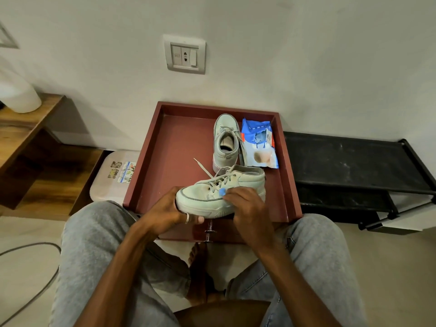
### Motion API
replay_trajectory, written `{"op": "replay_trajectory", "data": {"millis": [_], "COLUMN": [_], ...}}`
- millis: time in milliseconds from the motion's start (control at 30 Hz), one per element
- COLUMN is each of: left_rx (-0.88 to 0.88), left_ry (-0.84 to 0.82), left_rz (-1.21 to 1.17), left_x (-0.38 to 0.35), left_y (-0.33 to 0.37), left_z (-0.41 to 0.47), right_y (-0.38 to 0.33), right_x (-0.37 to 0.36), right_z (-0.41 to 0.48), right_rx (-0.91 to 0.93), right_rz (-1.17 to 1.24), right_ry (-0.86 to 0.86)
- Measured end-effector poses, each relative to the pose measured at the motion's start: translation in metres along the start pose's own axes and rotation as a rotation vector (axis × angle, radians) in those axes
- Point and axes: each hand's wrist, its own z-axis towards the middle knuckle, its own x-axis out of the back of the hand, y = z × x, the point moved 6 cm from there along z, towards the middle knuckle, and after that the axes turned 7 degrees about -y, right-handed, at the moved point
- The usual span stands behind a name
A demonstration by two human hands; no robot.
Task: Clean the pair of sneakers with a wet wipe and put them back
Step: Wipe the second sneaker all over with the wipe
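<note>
Held sneaker [221, 192]: lying sideways over the near edge of the maroon tray [169, 142], toe toward the person's left.
Left hand [169, 211]: closed around the toe and sole, bracing the shoe.
Right hand [245, 208]: fingers pinched on a blue wet wipe [222, 191], pressed to the shoe's side just below the laces.
Second sneaker [226, 140]: standing upright in the tray behind, apart from both hands, with the open wipe packet [259, 142] just beside it.
Step in hand: wiping the upper, by my reading.
Doing it well: hold the toe firm so the shoe cannot twist; rub short strokes along the seams and sole edge; turn the wipe to a clean face once soiled.
Risk: the loose lace [203, 167] may drag through dirt.
</note>
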Motion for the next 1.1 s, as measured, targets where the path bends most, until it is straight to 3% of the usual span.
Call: {"op": "replay_trajectory", "data": {"millis": [67, 267, 500, 633, 867, 1033, 1100], "left_rx": [0.009, 0.021, 0.016, 0.004, 0.022, 0.037, 0.04], "left_ry": [0.011, 0.095, 0.104, 0.091, 0.102, 0.071, 0.069], "left_rz": [-0.021, -0.159, -0.104, -0.071, -0.111, -0.088, -0.092], "left_x": [0.0, -0.002, 0.0, -0.001, -0.002, -0.001, -0.001], "left_y": [-0.002, -0.002, -0.004, -0.001, -0.003, -0.007, -0.008], "left_z": [0.0, 0.001, 0.005, 0.003, 0.003, 0.004, 0.005], "right_y": [0.006, 0.052, 0.012, 0.012, 0.062, 0.006, 0.014], "right_x": [0.004, 0.021, 0.0, 0.0, 0.023, -0.007, -0.005], "right_z": [0.006, 0.012, 0.01, 0.012, 0.012, 0.008, 0.016], "right_rx": [0.008, -0.295, -0.156, -0.108, -0.307, -0.006, 0.008], "right_rz": [-0.015, 0.068, 0.195, 0.132, 0.148, 0.108, 0.087], "right_ry": [0.006, 0.21, 0.093, 0.06, 0.296, 0.068, 0.046]}}
